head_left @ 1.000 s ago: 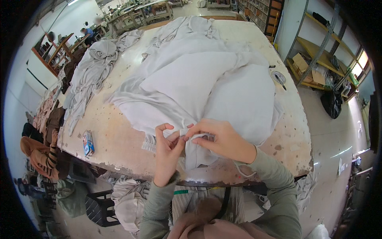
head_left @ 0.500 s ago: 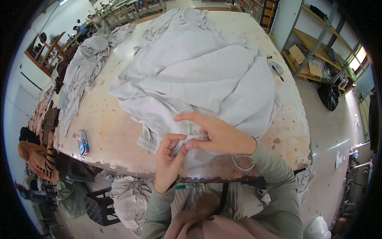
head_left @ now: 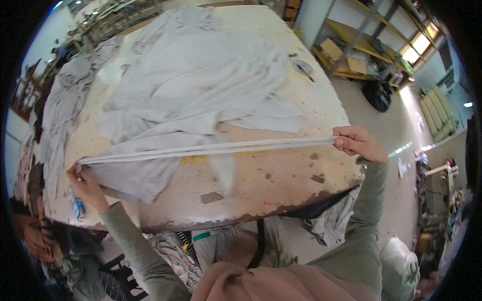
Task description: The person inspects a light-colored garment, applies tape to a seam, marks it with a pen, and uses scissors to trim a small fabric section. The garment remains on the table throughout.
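A long white drawstring (head_left: 251, 145) is stretched nearly level across the table, and it looks doubled along its length. My left hand (head_left: 89, 188) is closed on its left end, at the table's left side. Out to the right, past the table's edge, my right hand (head_left: 357, 143) pinches the other end. Pale grey cloth (head_left: 138, 178) lies under the string beside my left hand; whether it is joined to the string I cannot tell. Behind the string a large heap of pale grey garments (head_left: 196, 75) covers the far part of the table, slightly blurred.
The worn table (head_left: 251, 183) has a chipped front edge. A small blue-and-white pack (head_left: 77, 206) lies near my left forearm. More grey cloth (head_left: 70, 95) runs along the left side. A tape roll (head_left: 303, 67) lies at far right, before a metal shelf (head_left: 351, 42).
My hands, close together over the garment at the front edge before, have moved far apart, pulling the drawstring out between them. The cloth has shifted left, and the view has turned.
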The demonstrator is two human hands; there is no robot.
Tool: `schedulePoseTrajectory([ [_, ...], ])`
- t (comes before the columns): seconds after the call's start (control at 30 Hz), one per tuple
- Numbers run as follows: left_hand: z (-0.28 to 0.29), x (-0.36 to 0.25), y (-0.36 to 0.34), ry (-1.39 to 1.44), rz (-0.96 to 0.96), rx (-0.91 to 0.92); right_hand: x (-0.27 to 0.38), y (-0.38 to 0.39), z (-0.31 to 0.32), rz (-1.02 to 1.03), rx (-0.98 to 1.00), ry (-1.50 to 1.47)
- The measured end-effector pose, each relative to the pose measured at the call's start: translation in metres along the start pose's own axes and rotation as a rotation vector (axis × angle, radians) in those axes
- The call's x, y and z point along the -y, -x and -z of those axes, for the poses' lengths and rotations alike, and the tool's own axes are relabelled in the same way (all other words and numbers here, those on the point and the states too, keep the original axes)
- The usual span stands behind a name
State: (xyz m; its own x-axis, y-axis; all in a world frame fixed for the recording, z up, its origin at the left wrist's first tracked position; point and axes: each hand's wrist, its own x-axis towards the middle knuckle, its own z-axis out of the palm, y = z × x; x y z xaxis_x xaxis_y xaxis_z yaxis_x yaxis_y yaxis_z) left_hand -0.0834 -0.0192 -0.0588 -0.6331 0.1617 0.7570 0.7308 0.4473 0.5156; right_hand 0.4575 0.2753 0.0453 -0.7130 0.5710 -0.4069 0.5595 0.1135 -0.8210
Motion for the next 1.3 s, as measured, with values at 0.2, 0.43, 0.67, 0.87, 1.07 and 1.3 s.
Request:
schedulePoseTrajectory([
  [0.2, -0.075, 0.067, 0.012, 0.102, -0.015, 0.218, -0.075, 0.010, 0.006, -0.028, 0.069, -0.328],
  [0.43, -0.099, 0.097, 0.032, 0.001, -0.049, 0.482, -0.127, -0.005, 0.001, -0.078, 0.040, -0.381],
  [0.67, -0.082, 0.046, 0.032, 0.004, -0.083, 0.440, -0.158, -0.003, 0.022, -0.022, -0.050, -0.035],
  [0.87, 0.003, -0.080, 0.082, 0.557, 0.505, 1.042, -0.134, -0.029, 0.004, 0.226, -0.651, -0.163],
  [1.07, 0.017, -0.217, 0.173, 1.331, 1.071, 1.003, -0.025, -0.044, -0.136, 0.323, -0.377, -0.160],
  [1.3, 0.009, -0.239, 0.193, 1.508, 1.070, 0.876, 0.008, -0.073, -0.218, 0.596, -0.455, -0.050],
])
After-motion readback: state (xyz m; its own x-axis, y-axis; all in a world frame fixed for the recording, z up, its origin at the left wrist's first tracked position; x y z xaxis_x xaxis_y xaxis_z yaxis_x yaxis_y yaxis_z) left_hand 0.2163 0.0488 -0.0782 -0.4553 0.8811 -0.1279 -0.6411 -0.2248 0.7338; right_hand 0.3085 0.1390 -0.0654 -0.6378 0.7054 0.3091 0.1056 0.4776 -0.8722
